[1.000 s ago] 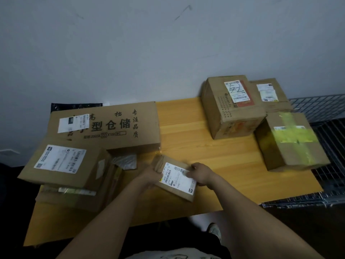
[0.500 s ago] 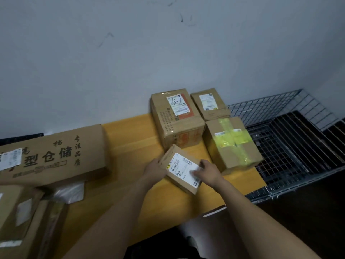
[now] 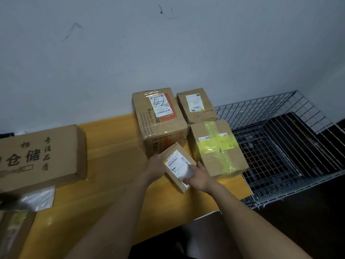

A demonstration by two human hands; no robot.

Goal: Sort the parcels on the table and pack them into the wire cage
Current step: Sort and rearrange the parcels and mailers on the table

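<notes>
A person's left hand [image 3: 156, 163] and right hand [image 3: 198, 177] grip a small parcel [image 3: 179, 166] from either side. It sits on the wooden table [image 3: 115, 143], touching a larger box [image 3: 158, 118], near the wire cage [image 3: 291, 152].

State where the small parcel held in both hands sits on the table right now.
In the head view, the small parcel lies right of centre between the left hand and right hand, before the "52" box, beside the yellow-taped box.

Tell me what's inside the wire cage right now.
No parcels show inside the wire cage, only bare mesh over a dark floor. Its near-left corner is hidden behind the yellow-taped box.
</notes>
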